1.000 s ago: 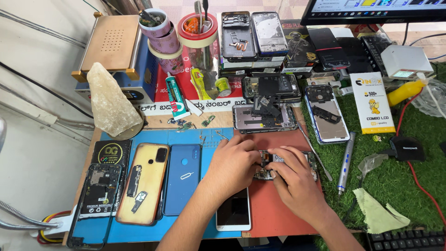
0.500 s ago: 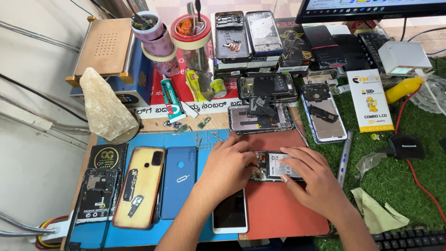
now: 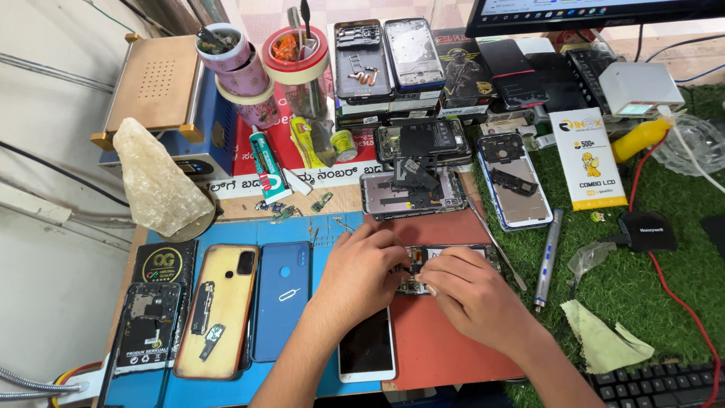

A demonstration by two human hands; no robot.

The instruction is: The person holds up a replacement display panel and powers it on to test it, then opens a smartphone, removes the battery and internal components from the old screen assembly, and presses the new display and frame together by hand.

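1. Left hand (image 3: 361, 273) curled over the left end of an opened phone (image 3: 453, 261), fingertips pressed down on its exposed board.
2. Right hand (image 3: 472, 296) laid across the same phone from the right, thumb and forefinger pinched together at a small part near the board; too small to tell what part.
3. Opened phone flat on a red mat (image 3: 445, 340), mid-desk, mostly hidden under both hands.
4. Just below left hand: a white-framed phone (image 3: 367, 349), screen up, dark.
5. Left of it, on a blue mat (image 3: 151, 381): a blue back cover (image 3: 282, 299), then a yellowish cover (image 3: 219, 310) carrying small loose parts.
6. Right of the hands, on green turf (image 3: 642, 302): a grey pen-shaped screwdriver (image 3: 547, 257), apart from the phone.
7. Above the hands: another stripped phone frame (image 3: 411, 193), lying flat.
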